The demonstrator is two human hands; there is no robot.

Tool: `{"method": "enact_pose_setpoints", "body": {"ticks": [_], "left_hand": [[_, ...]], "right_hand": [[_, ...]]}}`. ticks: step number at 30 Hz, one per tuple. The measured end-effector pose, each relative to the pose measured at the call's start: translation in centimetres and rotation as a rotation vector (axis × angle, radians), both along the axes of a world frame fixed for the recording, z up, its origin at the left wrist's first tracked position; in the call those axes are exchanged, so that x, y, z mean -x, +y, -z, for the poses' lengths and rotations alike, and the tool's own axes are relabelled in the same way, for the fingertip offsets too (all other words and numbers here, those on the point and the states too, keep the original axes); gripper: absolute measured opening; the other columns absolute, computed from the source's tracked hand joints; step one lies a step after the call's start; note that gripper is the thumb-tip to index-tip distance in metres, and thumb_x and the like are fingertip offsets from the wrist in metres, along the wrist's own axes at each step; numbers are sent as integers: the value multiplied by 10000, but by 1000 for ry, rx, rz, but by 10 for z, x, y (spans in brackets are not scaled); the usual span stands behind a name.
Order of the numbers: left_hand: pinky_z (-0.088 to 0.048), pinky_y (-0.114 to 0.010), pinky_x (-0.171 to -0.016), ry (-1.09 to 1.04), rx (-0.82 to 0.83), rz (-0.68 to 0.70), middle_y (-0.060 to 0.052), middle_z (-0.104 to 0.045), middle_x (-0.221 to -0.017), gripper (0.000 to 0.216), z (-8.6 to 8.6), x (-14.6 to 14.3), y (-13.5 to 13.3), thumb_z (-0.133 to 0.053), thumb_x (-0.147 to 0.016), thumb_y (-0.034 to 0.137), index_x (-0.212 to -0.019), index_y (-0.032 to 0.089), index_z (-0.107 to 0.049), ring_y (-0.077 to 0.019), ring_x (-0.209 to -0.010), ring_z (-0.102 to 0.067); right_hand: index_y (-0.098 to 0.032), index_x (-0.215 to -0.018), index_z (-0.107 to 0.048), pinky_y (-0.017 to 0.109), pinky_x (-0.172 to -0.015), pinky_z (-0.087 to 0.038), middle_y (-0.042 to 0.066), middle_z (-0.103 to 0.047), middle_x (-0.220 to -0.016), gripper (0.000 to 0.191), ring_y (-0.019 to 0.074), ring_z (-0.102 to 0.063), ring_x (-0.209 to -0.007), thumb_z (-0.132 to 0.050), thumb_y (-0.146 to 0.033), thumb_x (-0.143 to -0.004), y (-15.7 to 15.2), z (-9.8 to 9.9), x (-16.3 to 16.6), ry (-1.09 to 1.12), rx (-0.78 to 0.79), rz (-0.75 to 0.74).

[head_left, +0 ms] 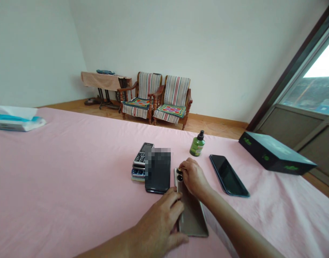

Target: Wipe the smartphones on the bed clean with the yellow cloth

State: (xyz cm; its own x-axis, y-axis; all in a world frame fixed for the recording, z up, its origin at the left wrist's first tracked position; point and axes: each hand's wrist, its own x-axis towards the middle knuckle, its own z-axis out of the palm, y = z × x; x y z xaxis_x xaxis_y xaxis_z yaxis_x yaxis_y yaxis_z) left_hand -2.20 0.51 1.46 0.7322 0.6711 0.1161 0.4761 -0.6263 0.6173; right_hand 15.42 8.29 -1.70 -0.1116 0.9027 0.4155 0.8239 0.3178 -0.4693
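Note:
A bronze-backed smartphone lies face down on the pink sheet, its round camera lenses at the upper left corner. My left hand steadies it, fingers bent over the left edge and thumb near the bottom. Over the lenses, my right hand is closed in a pinch; a tiny yellowish bit shows at the fingertips, too small to name. Just left lies a black phone, partly blurred out. Beside that is a stack of keypad phones. Another dark smartphone rests to the right, screen up.
A green spray bottle stands beyond my right hand. At the right is a black box with green print. A tissue pack sits far left. Past the sheet's far edge are two wooden chairs and a cloth-covered table.

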Motion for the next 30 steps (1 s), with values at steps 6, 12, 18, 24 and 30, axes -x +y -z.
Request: {"method": "enact_pose_setpoints", "body": {"ticks": [6, 12, 18, 24, 30], "left_hand": [[-378, -431, -1084, -35, 21, -1, -112, -524, -1290, 449, 4, 1, 0, -811, -738, 300, -1111, 160, -604, -298, -1268, -437], [-358, -411, -1101, -39, 27, -4, -124, -522, -1301, 475, 3, 0, -1, -823, -725, 286, -1118, 133, -603, -296, -1288, -410], [-353, -426, -1102, -20, 40, -10, -120, -521, -1308, 445, 3, 0, 0, -806, -746, 303, -1110, 146, -604, -296, -1282, -420], [-349, -393, -1108, -12, 43, 0, -121, -523, -1304, 466, 0, 0, 0, -812, -741, 282, -1127, 132, -598, -283, -1283, -416], [-350, -393, -1108, -23, 32, -6, -110, -505, -1326, 448, 0, 1, -1, -807, -746, 274, -1120, 146, -597, -275, -1291, -408]], "right_hand": [[-158, -788, -684, 269, -737, -406, 62, -595, -793, 279, 184, -546, -811, -458, -1, -831, 3, -4, 2, -23, 11, -28], [-148, -757, -666, 290, -738, -398, 63, -566, -762, 277, 196, -528, -792, -446, 3, -830, 2, -7, -6, -42, 12, -33], [-159, -815, -664, 265, -741, -407, 60, -586, -823, 292, 185, -529, -826, -434, 20, -830, -2, -8, 2, -31, 12, -91], [-136, -769, -648, 269, -699, -405, 54, -567, -766, 238, 178, -533, -754, -468, 19, -792, 0, -10, -2, -11, 35, -79], [-151, -807, -651, 263, -746, -409, 51, -579, -815, 268, 172, -536, -803, -449, 26, -801, 1, -8, 1, -1, 33, -111]]}}
